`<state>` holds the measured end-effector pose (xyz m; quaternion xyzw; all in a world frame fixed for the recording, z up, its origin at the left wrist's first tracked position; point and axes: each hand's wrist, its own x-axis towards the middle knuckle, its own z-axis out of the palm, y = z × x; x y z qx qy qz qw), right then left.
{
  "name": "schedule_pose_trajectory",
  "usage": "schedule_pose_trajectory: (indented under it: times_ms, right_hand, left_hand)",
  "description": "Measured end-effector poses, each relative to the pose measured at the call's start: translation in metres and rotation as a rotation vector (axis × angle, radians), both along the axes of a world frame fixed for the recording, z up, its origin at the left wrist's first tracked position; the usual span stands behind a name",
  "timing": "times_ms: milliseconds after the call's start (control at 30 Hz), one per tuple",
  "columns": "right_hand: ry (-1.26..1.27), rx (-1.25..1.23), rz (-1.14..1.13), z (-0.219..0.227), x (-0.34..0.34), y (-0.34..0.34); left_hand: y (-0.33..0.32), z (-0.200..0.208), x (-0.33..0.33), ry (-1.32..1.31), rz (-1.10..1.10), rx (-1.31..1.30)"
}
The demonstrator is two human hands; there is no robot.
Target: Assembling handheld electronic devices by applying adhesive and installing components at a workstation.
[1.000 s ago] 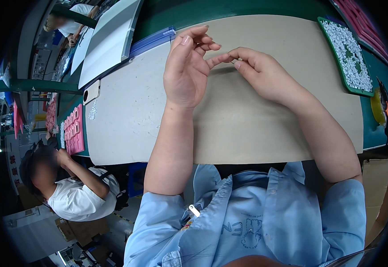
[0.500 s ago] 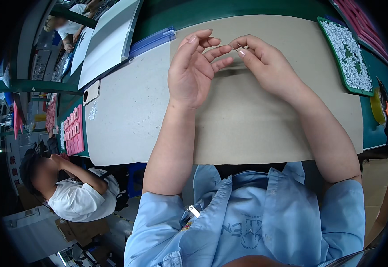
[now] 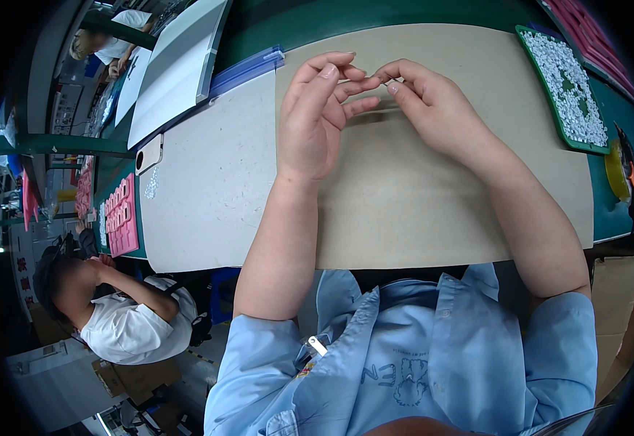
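Over the beige work sheet (image 3: 433, 211) my two hands meet near its far side. My right hand (image 3: 437, 105) is closed in a pinch of thumb and forefinger; a tiny thin thing seems to be in it, too small to name. My left hand (image 3: 310, 123) is turned palm inward with its fingers apart and partly bent. One of its fingertips reaches the right hand's pinch, and its thumb stands off from the others. I see nothing held in the left palm.
At the far right lies a green tray (image 3: 565, 131) of small white pieces, with yellow tape (image 3: 617, 171) and pliers (image 3: 632, 174) beside it. A phone (image 3: 150, 154), white folder (image 3: 175, 69) and pink tray (image 3: 122, 225) are to the left. A co-worker (image 3: 132, 320) sits at left.
My left hand has turned slightly, its thumb and forefinger shifting right and a little nearer. My right hand keeps its pinch, with barely any movement.
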<state>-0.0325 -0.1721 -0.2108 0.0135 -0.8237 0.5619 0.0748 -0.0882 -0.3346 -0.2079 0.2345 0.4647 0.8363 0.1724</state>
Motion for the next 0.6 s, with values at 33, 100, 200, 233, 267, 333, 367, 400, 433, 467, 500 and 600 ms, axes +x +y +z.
schedule_pose_trajectory:
  times_ms: [33,100,200,233,267,333,367,400,433,467,500,600]
  right_hand:
    - [-0.003,0.006,-0.004,-0.0009,-0.0002,0.0003]
    - [-0.009,0.018,-0.011,-0.0021,-0.0001,0.0009]
    - [-0.012,0.03,-0.011,-0.0013,-0.0004,0.0008]
    - [-0.014,0.037,-0.01,-0.0011,-0.0004,0.0008]
    - [-0.016,0.044,-0.009,-0.0012,-0.0004,0.0009]
    - [-0.013,0.089,-0.013,-0.0012,-0.0002,0.001]
    - [-0.01,0.136,-0.016,-0.0015,0.0001,0.0011]
    - [-0.007,0.182,-0.019,-0.0019,0.0003,0.0011]
    - [-0.005,0.228,-0.022,-0.0024,0.0005,0.001]
    - [-0.005,0.228,-0.022,-0.0033,0.0011,0.0008]
    - [0.059,0.311,-0.051,-0.0047,0.0017,0.0004]
    - [0.251,0.561,-0.139,-0.0078,0.0032,-0.0001]
  left_hand:
    - [0.0007,0.0009,0.0017,0.035,0.016,-0.037]
    - [0.0019,0.0016,0.0039,0.104,0.047,-0.11]
    - [0.0011,-0.0001,0.003,0.208,0.073,-0.228]
    - [0.0008,-0.0009,0.0028,0.259,0.087,-0.286]
    - [0.0006,-0.0015,0.0026,0.311,0.1,-0.345]
    - [0.0001,-0.0007,0.0022,0.295,0.097,-0.355]
    - [-0.0003,-0.0003,0.0019,0.279,0.094,-0.366]
    - [-0.0007,0.0001,0.0016,0.263,0.091,-0.376]
    - [-0.0011,0.0005,0.0013,0.247,0.088,-0.386]
    - [-0.0014,0.0011,0.0013,0.246,0.088,-0.386]
    - [-0.0015,0.0022,0.0013,0.161,0.076,-0.342]
    - [-0.0014,0.0048,0.0012,-0.092,0.039,-0.206]
